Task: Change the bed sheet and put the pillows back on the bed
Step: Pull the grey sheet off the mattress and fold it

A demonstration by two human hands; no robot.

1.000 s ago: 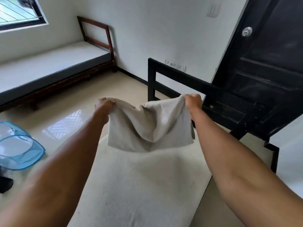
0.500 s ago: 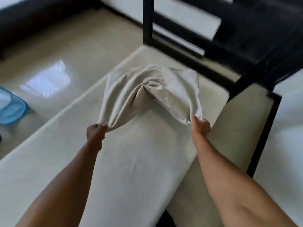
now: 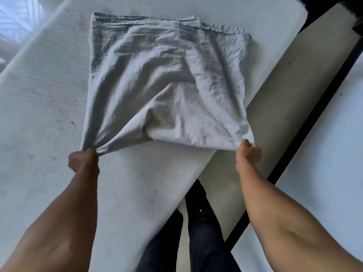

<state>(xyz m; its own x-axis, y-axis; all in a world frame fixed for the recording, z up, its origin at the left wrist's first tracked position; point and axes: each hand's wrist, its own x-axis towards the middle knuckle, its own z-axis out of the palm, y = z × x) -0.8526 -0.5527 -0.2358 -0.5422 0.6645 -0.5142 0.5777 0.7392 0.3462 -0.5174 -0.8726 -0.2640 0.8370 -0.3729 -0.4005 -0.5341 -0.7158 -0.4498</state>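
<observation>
A folded pale grey bed sheet (image 3: 167, 81) lies spread on the bare white textured mattress (image 3: 43, 107), its far edge flat and its near edge lifted slightly. My left hand (image 3: 83, 160) pinches the sheet's near left corner. My right hand (image 3: 248, 154) grips the near right corner, at the mattress's right edge. Both arms reach forward from the bottom of the view. No pillows are in view.
The bed's pale base board (image 3: 275, 99) shows to the right of the mattress, bordered by a black frame rail (image 3: 306, 124). Another white surface (image 3: 324, 163) lies beyond the rail. My dark-trousered legs (image 3: 196, 232) stand between mattress and base. Glossy floor (image 3: 11, 18) shows top left.
The sheet was held up in the air a second ago; both hands have brought it down and toward me, laying it out on the mattress. The view has tilted downward.
</observation>
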